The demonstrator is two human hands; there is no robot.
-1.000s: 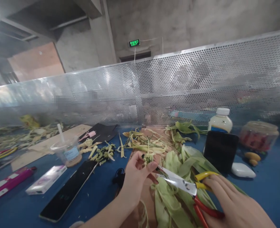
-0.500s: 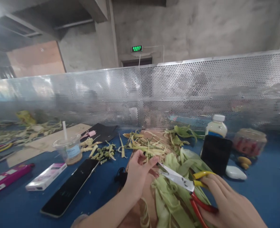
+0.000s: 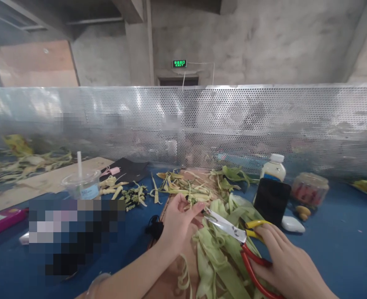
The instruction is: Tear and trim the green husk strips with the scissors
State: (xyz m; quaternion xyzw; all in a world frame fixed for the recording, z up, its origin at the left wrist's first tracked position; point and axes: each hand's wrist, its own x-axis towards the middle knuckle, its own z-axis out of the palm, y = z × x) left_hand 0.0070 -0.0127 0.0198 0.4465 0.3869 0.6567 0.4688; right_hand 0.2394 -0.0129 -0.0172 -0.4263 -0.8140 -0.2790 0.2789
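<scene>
My left hand (image 3: 178, 222) is closed in a pinch around a small green plant piece (image 3: 192, 201), mostly hidden by the fingers. My right hand (image 3: 278, 257) grips scissors (image 3: 228, 229) with red and yellow handles. The blade tips point left and lie close to my left fingertips; whether they touch the piece I cannot tell. Below both hands, long pale green corn-husk-like leaves (image 3: 227, 270) lie on a brown board (image 3: 167, 274). Thin yellowish strips (image 3: 186, 187) are scattered beyond my left hand.
Left of the board are small green clusters (image 3: 133, 197), a plastic cup with straw (image 3: 88, 189) and a pixelated patch. On the right stand a white-capped bottle (image 3: 273, 168), a black phone-like slab (image 3: 272, 202), a white case (image 3: 293, 224) and a jar (image 3: 310, 189). A perforated metal screen (image 3: 233, 120) crosses behind.
The view has levelled and turned slightly, so the table things sit further left. Both hands keep their holds, and the scissors stay beside my left fingertips.
</scene>
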